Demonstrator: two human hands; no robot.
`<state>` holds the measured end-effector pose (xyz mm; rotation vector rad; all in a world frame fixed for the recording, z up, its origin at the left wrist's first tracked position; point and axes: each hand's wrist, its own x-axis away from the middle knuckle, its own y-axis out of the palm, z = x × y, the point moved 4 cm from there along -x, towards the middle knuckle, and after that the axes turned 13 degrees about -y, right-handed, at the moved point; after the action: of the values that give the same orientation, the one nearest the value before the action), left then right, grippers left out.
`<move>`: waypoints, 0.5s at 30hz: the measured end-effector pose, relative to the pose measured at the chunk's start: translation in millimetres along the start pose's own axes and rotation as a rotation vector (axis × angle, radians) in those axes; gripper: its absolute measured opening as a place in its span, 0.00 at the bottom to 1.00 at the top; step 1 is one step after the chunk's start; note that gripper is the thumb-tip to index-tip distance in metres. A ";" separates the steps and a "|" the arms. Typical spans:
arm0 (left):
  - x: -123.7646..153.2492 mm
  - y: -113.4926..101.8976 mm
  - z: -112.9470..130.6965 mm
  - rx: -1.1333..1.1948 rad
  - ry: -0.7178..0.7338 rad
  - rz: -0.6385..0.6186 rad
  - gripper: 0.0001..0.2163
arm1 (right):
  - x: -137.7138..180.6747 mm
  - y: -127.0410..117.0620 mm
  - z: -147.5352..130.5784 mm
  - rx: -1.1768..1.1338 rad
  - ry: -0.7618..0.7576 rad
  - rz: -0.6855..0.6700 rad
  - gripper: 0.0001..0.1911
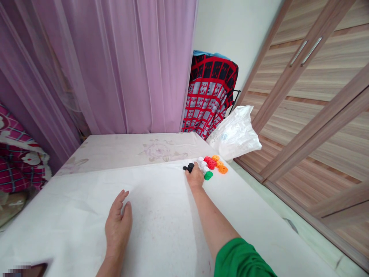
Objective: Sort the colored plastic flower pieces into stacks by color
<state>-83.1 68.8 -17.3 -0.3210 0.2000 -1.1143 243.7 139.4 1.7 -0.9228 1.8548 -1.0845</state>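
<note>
My right hand [195, 177] reaches to the far right part of the table, its thumb and fingers closed about a small black lump [190, 167]. Right beside that hand lie white lumps [204, 166], red ones [210, 163], orange ones [221, 168] and a single green lump [208, 175]. They look soft and bumpy; their exact kind is too small to make out. Nearer to me, on the left, my left hand [118, 219] hovers over or rests on the white sheet with fingers apart and nothing in it.
A white sheet [161, 215] covers the near table, over a floral cloth [129, 148]. At the table's right edge stands a white plastic bag [235, 132]. Dark-edged object [34, 270] at bottom left. Beyond are a purple curtain [144, 69] and wooden wardrobe [311, 115].
</note>
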 end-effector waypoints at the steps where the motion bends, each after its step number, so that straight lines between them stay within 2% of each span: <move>1: 0.1 0.0 0.1 -0.002 0.005 -0.001 0.19 | 0.0 -0.3 0.2 -0.009 0.001 0.004 0.30; 15: -0.4 -0.2 -1.5 -0.017 -0.003 -0.007 0.19 | -13.7 2.3 -13.4 0.016 -0.086 -0.064 0.28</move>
<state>-84.0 68.9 -18.6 -0.3390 0.2056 -1.1190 237.3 156.6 7.6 -1.0094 1.7544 -1.0796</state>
